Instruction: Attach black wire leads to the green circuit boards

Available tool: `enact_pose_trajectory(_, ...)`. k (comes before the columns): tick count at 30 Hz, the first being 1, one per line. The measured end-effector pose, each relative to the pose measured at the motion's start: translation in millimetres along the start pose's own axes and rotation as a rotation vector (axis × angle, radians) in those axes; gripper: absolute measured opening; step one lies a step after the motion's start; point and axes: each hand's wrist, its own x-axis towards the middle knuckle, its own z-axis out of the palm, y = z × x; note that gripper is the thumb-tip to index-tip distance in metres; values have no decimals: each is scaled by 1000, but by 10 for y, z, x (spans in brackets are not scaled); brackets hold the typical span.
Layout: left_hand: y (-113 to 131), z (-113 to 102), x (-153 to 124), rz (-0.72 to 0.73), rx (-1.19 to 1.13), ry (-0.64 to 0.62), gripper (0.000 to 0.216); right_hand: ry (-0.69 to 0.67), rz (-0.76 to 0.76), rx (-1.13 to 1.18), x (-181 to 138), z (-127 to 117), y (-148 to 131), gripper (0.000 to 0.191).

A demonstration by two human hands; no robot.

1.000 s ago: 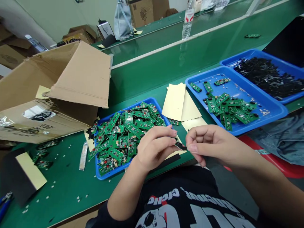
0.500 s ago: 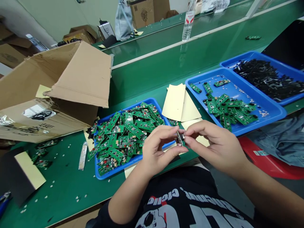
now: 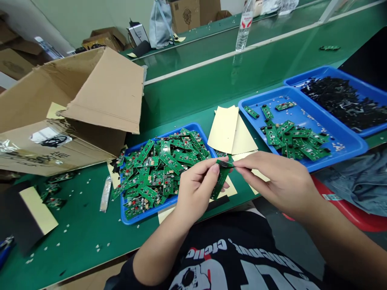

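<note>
My left hand (image 3: 198, 181) is closed around a green circuit board (image 3: 221, 181), thumb on its near face. The board slants downward, with a small black part (image 3: 224, 164) across its upper end. At that end my right hand (image 3: 272, 177) pinches thumb and forefinger together by the board's corner; what lies between those fingertips is too small to make out. Left of the hands, a blue tray (image 3: 124, 219) is heaped with green circuit boards (image 3: 157, 173). To the right, another blue tray (image 3: 341, 159) carries a smaller pile of boards (image 3: 298, 139) with black parts on them.
A third blue tray (image 3: 373, 128) holds a heap of black pieces (image 3: 341, 96). Cream paper sheets (image 3: 223, 129) lie between the trays. An open cardboard box (image 3: 111, 88) stands at left. A water bottle (image 3: 244, 30) is behind, and a red stool (image 3: 347, 209) is at right.
The circuit board has turned from edge-on to showing its green face. My left thumb now presses on that face, and the right fingertips are at its upper corner.
</note>
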Motion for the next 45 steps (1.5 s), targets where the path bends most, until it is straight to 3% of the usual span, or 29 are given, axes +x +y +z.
enact_pose_trajectory(6, 18, -33, 31, -17, 21, -48, 21, 25, -12, -58, 23, -61, 10, 12)
enact_pose_trajectory(14, 62, -87, 96, 43, 130, -269, 25, 35, -131, -108, 0, 25, 89, 21)
enact_pose_trajectory(19, 32, -65, 85, 88, 195, -311, 26, 76, -77, -13, 37, 60, 102, 47)
enact_pose_trajectory(21, -5, -63, 72, 167, 247, -288, 27, 119, 24, 132, 45, 33, 96, 49)
enact_pose_trajectory(24, -65, -79, 67, 356, 341, -199, 29, 223, 365, 417, 25, -14, 99, 19)
enact_pose_trajectory(26, -99, -94, 75, 468, 409, -141, 31, 144, 566, 678, 0, -18, 103, 28)
enact_pose_trajectory(28, -122, -103, 88, 560, 470, -77, 33, -35, 660, 923, -22, 9, 88, 41)
enact_pose_trajectory(30, -135, -106, 101, 635, 524, -30, 34, -142, 705, 1047, -34, 50, 46, 39)
enact_pose_trajectory(34, -137, -106, 121, 724, 616, 1, 31, -128, 752, 1108, -37, 100, -64, 24)
enact_pose_trajectory(39, -149, -98, 140, 824, 643, 49, 30, -163, 704, 1160, -51, 50, -134, 23)
enact_pose_trajectory(45, -194, -75, 151, 880, 531, 78, 33, -229, 747, 1227, -53, 21, -97, 25)
